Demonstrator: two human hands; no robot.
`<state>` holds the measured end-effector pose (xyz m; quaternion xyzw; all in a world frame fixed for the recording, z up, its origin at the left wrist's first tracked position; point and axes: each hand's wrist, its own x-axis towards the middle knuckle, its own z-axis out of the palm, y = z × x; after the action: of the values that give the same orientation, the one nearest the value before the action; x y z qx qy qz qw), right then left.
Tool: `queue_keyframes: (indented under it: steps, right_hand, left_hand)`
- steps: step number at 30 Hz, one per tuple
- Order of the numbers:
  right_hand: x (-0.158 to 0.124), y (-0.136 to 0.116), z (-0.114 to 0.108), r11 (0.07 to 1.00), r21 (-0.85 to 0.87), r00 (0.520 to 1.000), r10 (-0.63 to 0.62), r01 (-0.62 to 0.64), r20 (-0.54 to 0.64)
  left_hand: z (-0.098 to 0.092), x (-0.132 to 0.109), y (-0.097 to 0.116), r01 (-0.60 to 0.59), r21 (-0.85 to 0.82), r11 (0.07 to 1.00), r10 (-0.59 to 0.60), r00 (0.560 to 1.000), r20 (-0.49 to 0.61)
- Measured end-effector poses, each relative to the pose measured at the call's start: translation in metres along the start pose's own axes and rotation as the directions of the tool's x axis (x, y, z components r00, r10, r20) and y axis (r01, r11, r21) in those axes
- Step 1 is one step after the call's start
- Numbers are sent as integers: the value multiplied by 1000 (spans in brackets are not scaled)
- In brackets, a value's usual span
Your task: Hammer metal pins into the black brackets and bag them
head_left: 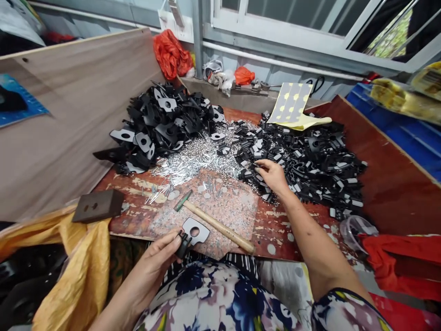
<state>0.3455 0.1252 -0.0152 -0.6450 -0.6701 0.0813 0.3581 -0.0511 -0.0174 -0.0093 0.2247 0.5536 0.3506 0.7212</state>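
We see a floral top (pixel 213 294) with a pale ground, printed with navy blooms, mauve blotches and small touches of yellow-green. To the right of the top, a short sleeve (pixel 344 312) carries the same print and ends in a dark hem. Just beyond the top we make out a striped garment (pixel 246 265) in black and white. The left hand (pixel 163 253) and right hand (pixel 272 177) are bare.

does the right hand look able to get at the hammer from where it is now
Likely yes: the hammer lies uncovered on the speckled slab, its handle angled toward the person's right. The right hand is at the pile of small black parts, perhaps pinching one, which it might need to release first.
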Motion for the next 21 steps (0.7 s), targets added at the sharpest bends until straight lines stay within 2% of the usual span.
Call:
queue_keyframes:
  steps: [2,4,6,8,11,14,16,19,21]
  right_hand:
    - [-10,-20,-7,1000,9,996,24,-23,-87]
    - [-29,-53,-10,999,25,993,-29,32,-118]
    - [-53,-93,-5,981,71,982,-179,182,-52]
    - [-76,-128,5,951,150,959,-280,271,40]
    - [-96,-157,23,935,259,962,-267,241,66]
    - [-99,-158,34,934,311,982,-189,173,19]
    - [-98,-150,33,950,252,983,-182,183,-30]
    - [-102,-128,26,971,-72,970,-232,227,-70]
    - [-109,-113,22,924,-274,962,-271,269,30]
  left_hand:
    - [2,-1,4,-32,56,998,30,999,27]
    - [10,0,9,-98,106,990,90,993,75]
    - [22,1,14,-161,122,979,143,979,142]
    - [36,5,17,-195,105,975,169,961,217]
    - [54,12,18,-193,65,979,167,943,287]
    - [61,16,18,-172,24,985,157,940,302]
    - [60,16,18,-170,14,985,158,943,293]
    - [52,15,17,-214,37,976,199,949,247]
    - [45,14,16,-243,40,969,229,950,212]
